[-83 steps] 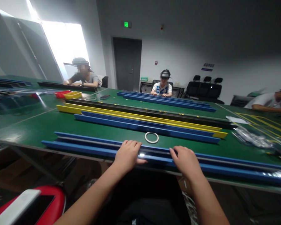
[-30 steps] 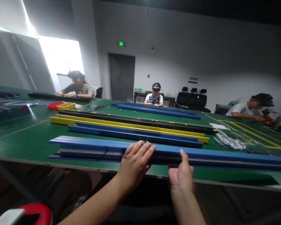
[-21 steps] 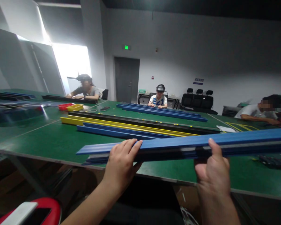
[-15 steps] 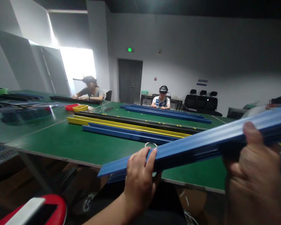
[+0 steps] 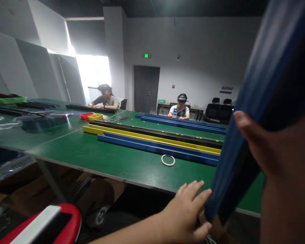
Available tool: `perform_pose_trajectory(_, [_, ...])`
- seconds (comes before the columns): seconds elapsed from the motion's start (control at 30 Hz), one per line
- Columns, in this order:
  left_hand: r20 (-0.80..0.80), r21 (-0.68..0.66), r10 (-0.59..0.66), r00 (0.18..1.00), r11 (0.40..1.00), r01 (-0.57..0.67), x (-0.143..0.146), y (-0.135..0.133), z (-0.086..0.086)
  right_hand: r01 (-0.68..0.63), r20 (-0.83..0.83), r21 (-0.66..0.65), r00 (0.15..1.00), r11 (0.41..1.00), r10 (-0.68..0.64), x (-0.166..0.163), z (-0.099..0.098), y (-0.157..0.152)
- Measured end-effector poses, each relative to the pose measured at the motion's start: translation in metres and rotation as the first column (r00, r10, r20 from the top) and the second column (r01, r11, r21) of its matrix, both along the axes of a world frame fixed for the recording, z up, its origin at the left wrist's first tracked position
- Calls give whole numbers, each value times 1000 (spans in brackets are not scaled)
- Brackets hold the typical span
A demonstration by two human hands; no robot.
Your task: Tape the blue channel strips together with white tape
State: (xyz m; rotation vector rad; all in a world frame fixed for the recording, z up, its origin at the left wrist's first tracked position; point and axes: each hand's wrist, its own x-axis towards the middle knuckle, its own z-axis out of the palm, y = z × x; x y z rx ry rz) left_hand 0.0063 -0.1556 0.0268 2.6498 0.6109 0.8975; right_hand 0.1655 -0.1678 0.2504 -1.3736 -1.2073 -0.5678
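A long blue rail [image 5: 254, 95] stands steeply tilted at the right, its upper end out of the picture and its lower end below the table edge. My right hand [image 5: 284, 169], very close to the camera, is wrapped round its middle with the thumb on its face. My left hand [image 5: 190, 211] rests against the rail's lower end with the fingers stretched out. A white ring [image 5: 168, 160] lies on the green table [image 5: 112, 159] just beyond.
Blue, yellow and black rails [image 5: 157, 142] lie side by side across the table. Red and yellow trays [image 5: 91, 116] stand further back. Two people sit at the far side. A red stool with a phone [image 5: 43, 225] is at the lower left.
The blue rail was lying flat at the table's front edge. Both hands lifted it and swung its right end up until it stands nearly upright; the left end dropped below the edge.
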Motion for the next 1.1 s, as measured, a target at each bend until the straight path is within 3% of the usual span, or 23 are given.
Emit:
perform_pose_trajectory(0.1, [242, 136, 106, 965, 980, -142, -25, 12, 18, 24, 187, -94, 982, 995, -6, -17, -18, 5])
perform_pose_trajectory(0.17, [473, 172, 206, 857, 932, -320, -43, 25, 27, -26, 318, -83, 947, 996, 51, -24, -39, 11])
perform_pose_trajectory(0.23, [667, 74, 245, 703, 918, -390, -60, 41, 36, -82, 420, -175, 895, 981, 150, -30, -64, 17])
perform_pose_trajectory(0.27, [764, -22, 229, 603, 944, -330, -68, 50, 41, -88, 449, -230, 874, 969, 186, -33, -76, 20])
perform_pose_trajectory(0.33, [884, -213, 213, 416, 976, -46, -84, 65, 50, -94, 486, -346, 833, 934, 264, -38, -100, 24])
perform_pose_trajectory(0.4, [940, -316, 284, 188, 933, 171, -97, 77, 56, -106, 506, -455, 787, 884, 354, -41, -120, 27])
perform_pose_trajectory(0.47, [910, -397, 414, -4, 876, 275, -106, 86, 56, -108, 504, -545, 750, 832, 428, -41, -137, 31])
perform_pose_trajectory(0.53, [840, -488, 535, -92, 818, 303, -109, 93, 48, -117, 479, -626, 723, 771, 498, -35, -148, 37])
perform_pose_trajectory(0.63, [742, -631, 670, -25, 710, 312, -104, 99, 29, -147, 413, -722, 692, 676, 592, -19, -162, 49])
perform_pose_trajectory(0.73, [669, -716, 741, 60, 621, 318, -91, 103, 8, -147, 398, -745, 685, 651, 611, -6, -179, 60])
perform_pose_trajectory(0.93, [597, -775, 800, 58, 556, 301, -72, 110, -20, -141, 363, -755, 724, 640, 587, 2, -222, 65])
perform_pose_trajectory(1.1, [538, -810, 838, 88, 485, 329, -67, 110, -38, -176, 291, -797, 727, 578, 622, 16, -229, 71])
